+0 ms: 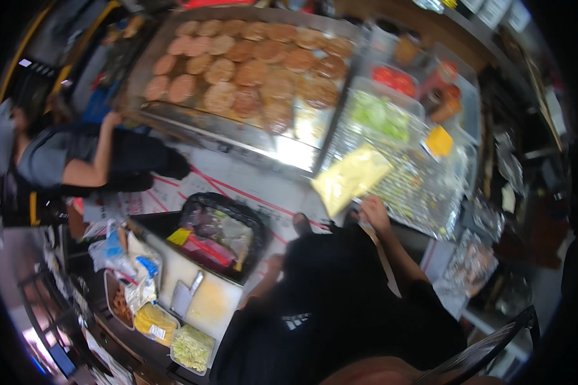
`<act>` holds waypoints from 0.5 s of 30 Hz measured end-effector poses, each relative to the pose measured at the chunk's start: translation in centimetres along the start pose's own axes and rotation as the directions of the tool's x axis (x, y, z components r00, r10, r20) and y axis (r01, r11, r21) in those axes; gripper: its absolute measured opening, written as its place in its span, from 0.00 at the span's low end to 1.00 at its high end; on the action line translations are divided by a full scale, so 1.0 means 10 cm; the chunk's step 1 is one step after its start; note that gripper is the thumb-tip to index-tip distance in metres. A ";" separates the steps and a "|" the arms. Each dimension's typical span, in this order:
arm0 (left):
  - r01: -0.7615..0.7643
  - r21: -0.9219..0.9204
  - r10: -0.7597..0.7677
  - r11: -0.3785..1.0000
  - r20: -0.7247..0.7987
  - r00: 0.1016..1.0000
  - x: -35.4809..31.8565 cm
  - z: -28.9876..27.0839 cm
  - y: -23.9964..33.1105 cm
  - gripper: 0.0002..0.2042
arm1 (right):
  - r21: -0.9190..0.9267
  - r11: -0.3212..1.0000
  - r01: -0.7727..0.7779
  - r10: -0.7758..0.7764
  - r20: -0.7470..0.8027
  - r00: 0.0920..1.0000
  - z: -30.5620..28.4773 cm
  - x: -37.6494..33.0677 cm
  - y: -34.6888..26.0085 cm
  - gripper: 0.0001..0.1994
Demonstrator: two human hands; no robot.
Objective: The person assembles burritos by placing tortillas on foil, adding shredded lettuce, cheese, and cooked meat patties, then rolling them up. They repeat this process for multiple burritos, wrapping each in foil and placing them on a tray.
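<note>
My right hand point(375, 214) is at the front edge of a foil-covered counter point(424, 189), its fingers curled. Just beyond the fingers lies a pale yellow flat sheet or packet point(350, 178), creased and blurred; whether they touch it is hard to tell. My left hand point(274, 265) hangs low beside my dark shirt, smeared by motion, its fingers not clear. Nearest to it is an open bin with a black liner point(261, 232), holding wrappers and scraps. A tub of shredded green lettuce point(380, 117) and an orange-yellow block of sliced cheese point(438, 141) stand on the counter behind the packet.
Rows of patties point(250, 72) cook on a large griddle point(215, 127). A co-worker point(77, 154) stands at its left. Red tomato slices point(394, 79) and sauce bottles point(444, 76) are at the right. Lower left, a cleaver point(183, 297) lies on a white cutting board point(215, 308) beside tubs of shredded food point(191, 350).
</note>
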State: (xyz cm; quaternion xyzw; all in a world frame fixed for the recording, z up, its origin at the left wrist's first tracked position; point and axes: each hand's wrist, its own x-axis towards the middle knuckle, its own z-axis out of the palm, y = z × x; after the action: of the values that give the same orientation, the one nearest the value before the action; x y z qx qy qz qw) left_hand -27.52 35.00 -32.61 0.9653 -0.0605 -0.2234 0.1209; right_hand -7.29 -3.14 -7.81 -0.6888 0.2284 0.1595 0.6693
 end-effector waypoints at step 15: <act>0.499 -0.796 -0.557 0.344 0.254 0.790 0.58 -0.81 0.32 0.15 | 0.066 0.994 -0.085 0.092 -0.110 0.990 0.12 0.65 -0.04 0.11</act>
State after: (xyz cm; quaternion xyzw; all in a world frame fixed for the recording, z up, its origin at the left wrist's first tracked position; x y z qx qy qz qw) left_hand -18.87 32.63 -27.15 0.7598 0.3711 -0.2206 0.4860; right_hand -1.50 -2.59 -10.97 -0.6651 0.3010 0.1427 0.6684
